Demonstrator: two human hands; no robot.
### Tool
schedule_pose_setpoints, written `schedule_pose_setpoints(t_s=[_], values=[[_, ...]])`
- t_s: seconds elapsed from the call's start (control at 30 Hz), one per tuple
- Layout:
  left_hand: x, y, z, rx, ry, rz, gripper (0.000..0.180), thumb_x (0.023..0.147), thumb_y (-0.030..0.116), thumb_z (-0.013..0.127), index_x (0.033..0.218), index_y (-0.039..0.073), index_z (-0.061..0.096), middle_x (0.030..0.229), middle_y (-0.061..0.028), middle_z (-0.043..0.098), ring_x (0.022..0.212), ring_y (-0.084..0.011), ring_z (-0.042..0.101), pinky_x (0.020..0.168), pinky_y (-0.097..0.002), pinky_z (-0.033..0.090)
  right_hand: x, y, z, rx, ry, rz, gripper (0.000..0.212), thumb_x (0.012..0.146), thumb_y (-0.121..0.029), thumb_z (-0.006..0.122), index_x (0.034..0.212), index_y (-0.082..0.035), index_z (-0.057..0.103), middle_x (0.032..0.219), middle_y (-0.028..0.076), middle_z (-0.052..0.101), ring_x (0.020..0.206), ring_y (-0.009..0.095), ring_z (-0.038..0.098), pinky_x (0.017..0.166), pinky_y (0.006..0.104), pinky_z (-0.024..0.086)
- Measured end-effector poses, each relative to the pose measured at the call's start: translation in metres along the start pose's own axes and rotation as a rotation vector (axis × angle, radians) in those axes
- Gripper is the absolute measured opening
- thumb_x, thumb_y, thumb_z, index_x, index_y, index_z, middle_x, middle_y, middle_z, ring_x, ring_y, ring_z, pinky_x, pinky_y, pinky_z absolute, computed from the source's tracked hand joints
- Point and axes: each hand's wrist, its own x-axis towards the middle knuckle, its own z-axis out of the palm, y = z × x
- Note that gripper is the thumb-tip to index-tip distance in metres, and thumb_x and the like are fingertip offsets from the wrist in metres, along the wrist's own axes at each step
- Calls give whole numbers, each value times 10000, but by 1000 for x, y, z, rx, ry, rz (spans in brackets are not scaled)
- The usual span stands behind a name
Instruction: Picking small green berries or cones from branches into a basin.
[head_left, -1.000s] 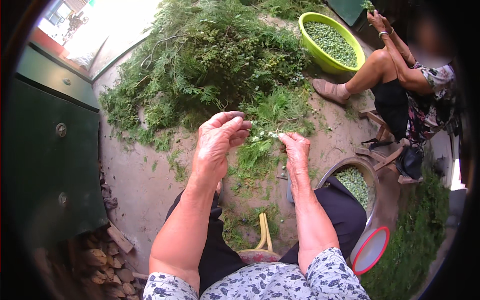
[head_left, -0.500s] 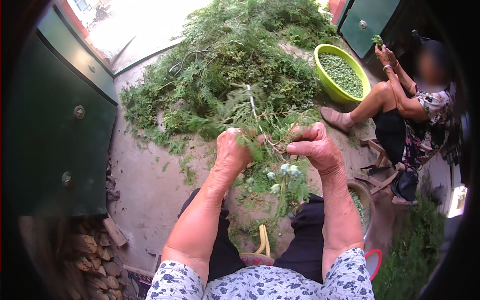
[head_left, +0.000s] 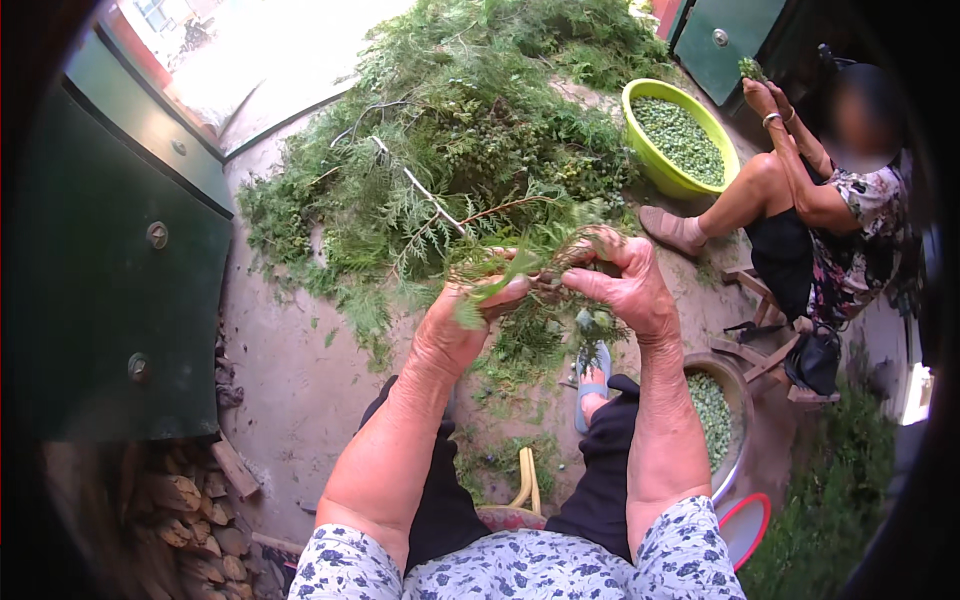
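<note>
A leafy evergreen branch [head_left: 432, 203] with a pale bare stem stretches across in front of me and points up and left over the heap. Closed round its lower part is my left hand [head_left: 462, 322], with sprigs poking out past the thumb. My right hand [head_left: 640, 288], just to the right, pinches twigs of the same branch between thumb and fingers. Pale green cones [head_left: 592, 318] hang below the right hand. Foliage partly hides the fingertips of both hands.
A large heap of evergreen cuttings [head_left: 470, 130] lies ahead. A yellow-green basin [head_left: 655, 165] and a metal basin [head_left: 742, 425] hold green cones. At right, a seated person [head_left: 800, 200] holds a sprig. Firewood [head_left: 195, 510] lies lower left, beside a dark green door [head_left: 120, 270].
The branch has swung from upright to leaning up and left. My left hand has turned, its thumb now showing toward the right. My foot now shows below the hands.
</note>
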Motion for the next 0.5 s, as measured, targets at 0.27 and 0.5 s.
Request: schedule_pose_setpoints(t_s=[0.27, 0.5], values=[[9, -4, 3, -10, 154, 122, 267, 678, -23, 678, 896, 41, 538, 813, -55, 592, 747, -153, 601, 650, -287, 511, 0, 0, 13, 97, 232, 55, 318, 770, 45, 529, 1080, -16, 561, 914, 45, 563, 812, 95, 533, 737, 204, 428], [8, 6, 5, 8, 217, 112, 371, 665, -18, 653, 996, 39, 497, 857, -86, 591, 741, -204, 595, 672, -331, 504, -1, 19, 14, -64, 300, 55, 434, 723, 127, 474, 1105, -57, 564, 1053, 31, 536, 827, 80, 526, 745, 222, 445]])
